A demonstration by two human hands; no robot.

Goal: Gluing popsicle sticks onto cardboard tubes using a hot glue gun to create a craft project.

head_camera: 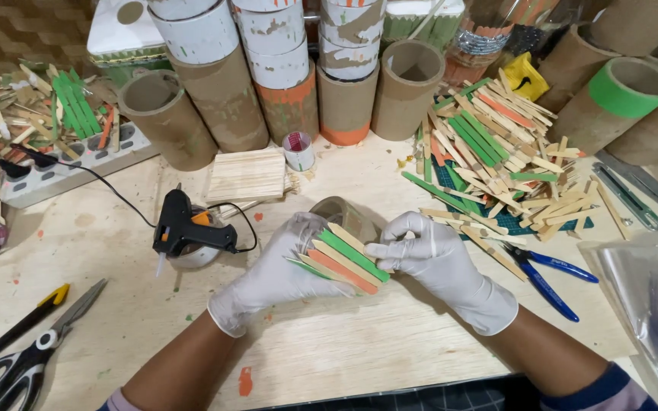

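Both my hands wear white gloves. My left hand [279,274] holds a small panel of craft sticks [342,259], green, orange and plain wood, side by side. My right hand [428,255] pinches the panel's right end with its fingertips. Just behind the panel a roll of clear tape [338,210] lies on the wooden table [116,304]. A black glue gun [186,230] rests to the left of my left hand, its cord running to a power strip [78,161].
Cardboard tubes [226,99] stand along the back. A heap of craft sticks [496,152] lies at right, another at far left [55,114]. Blue-handled pliers [550,274], scissors [17,365], a stick mat [247,175] and a clear plastic bag [649,304] surround my hands.
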